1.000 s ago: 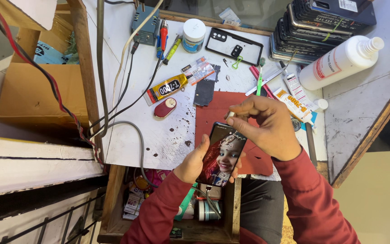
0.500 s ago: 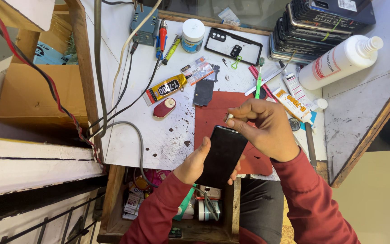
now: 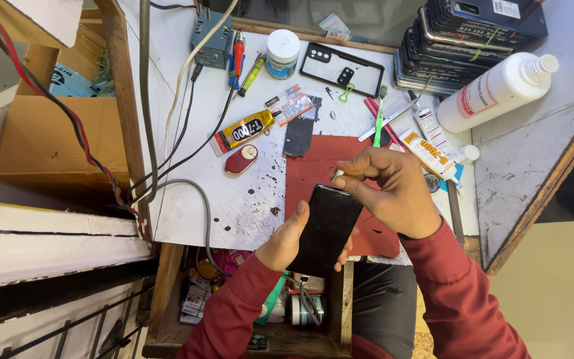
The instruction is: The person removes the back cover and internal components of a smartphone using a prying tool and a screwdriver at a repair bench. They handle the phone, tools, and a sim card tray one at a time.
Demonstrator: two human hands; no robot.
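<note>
Head view, one item in hand: flat black rectangular smartphone with a dark, unlit screen point(image 3: 325, 228), held tilted above the near edge of the worktop, over the dark red rubber work mat point(image 3: 313, 163). Left hand point(image 3: 287, 238): cupped under the phone's lower left side, thumb lying along its edge, gripping it. Right hand point(image 3: 388, 188): curled closed over the phone's top right corner, fingertips pinching a small pale object at that corner; what the object is cannot be made out. Both sleeves dark red. Just beyond the mat: yellow-and-black glue tube point(image 3: 242, 131), small red oval case point(image 3: 241, 160), dark rectangular phone part point(image 3: 298, 135), green-handled toothbrush point(image 3: 379, 118), white-and-yellow glue tube point(image 3: 433, 153). Farther back: clear phone case with black rim point(image 3: 341, 69), round white jar with blue label point(image 3: 282, 54), red- and yellow-handled screwdrivers point(image 3: 244, 63), grey-blue metal box point(image 3: 211, 38) with cables running from it. Right rear: stack of dark phones point(image 3: 463, 36); large white plastic bottle with red label point(image 3: 496, 91) lying on its side. Surface: white worktop speckled with dark spots point(image 3: 234, 206). Below the hands: open wooden drawer point(image 3: 167, 299) holding assorted small items. Far left: brown cardboard box point(image 3: 48, 146).
</note>
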